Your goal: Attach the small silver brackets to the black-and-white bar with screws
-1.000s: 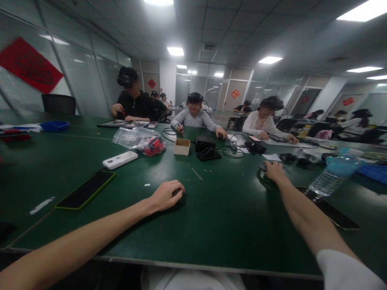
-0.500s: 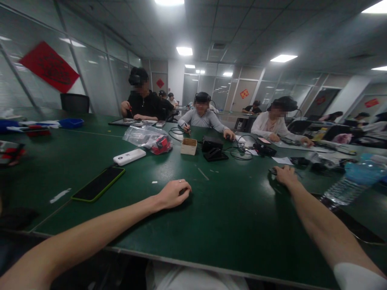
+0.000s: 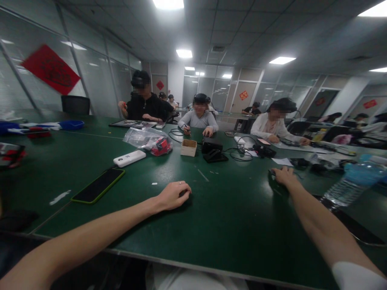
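Observation:
My left hand (image 3: 174, 195) rests on the green table (image 3: 223, 225), its fingers curled in and a ring on one of them. Nothing shows in its fingers. Farther right, my right hand (image 3: 284, 176) reaches forward over the table, its fingers closed on a small dark object (image 3: 271, 172). Most of that object is covered by the hand, so its kind cannot be made out. Left of my left hand lie a phone with a green edge (image 3: 99, 185) and a white, rounded oblong device (image 3: 130, 158).
Ahead stand a small open box (image 3: 188, 148), a black device (image 3: 212, 145) and a clear bag (image 3: 148, 141) with red items. Cables (image 3: 240, 151) lie beyond. A water bottle (image 3: 352, 183) is beside my right forearm. Several people sit around the table.
Both my hands stay almost where they were. Across the table, the co-worker in grey has drawn one hand inward, from the right to behind the black device.

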`<state>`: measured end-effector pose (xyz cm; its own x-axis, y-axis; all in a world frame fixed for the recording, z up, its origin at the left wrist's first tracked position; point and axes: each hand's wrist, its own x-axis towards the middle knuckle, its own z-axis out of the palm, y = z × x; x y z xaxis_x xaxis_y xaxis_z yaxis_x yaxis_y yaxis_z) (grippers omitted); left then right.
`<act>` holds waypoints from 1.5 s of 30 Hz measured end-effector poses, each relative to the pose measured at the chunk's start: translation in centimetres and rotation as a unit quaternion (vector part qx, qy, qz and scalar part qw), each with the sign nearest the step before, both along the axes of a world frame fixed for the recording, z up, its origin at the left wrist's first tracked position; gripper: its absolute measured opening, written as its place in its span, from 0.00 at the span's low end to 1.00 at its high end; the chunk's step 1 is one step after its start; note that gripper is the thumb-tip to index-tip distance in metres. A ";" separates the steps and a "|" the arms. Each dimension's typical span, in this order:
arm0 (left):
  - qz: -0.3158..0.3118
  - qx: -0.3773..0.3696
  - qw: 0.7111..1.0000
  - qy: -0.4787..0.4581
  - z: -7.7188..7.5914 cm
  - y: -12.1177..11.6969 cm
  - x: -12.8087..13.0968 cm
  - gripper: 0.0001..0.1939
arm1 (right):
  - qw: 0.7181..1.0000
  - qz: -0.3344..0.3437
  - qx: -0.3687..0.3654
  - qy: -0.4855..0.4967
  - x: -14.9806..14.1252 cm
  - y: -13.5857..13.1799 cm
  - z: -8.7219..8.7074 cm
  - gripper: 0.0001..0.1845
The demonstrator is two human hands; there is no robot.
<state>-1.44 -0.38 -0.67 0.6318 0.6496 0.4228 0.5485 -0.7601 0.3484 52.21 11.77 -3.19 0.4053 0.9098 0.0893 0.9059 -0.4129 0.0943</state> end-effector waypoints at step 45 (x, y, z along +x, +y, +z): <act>-0.011 -0.003 0.999 0.046 0.1 0.1 0.0 0.08 | 1.000 -0.002 -0.020 0.011 -0.6 -1.3 1.9 0.17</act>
<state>-1.40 -0.26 -0.56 0.6819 0.6379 0.3578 0.5619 -0.7701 0.3021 51.61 10.49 -1.30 0.4107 0.9107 0.0434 0.9062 -0.4130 0.0908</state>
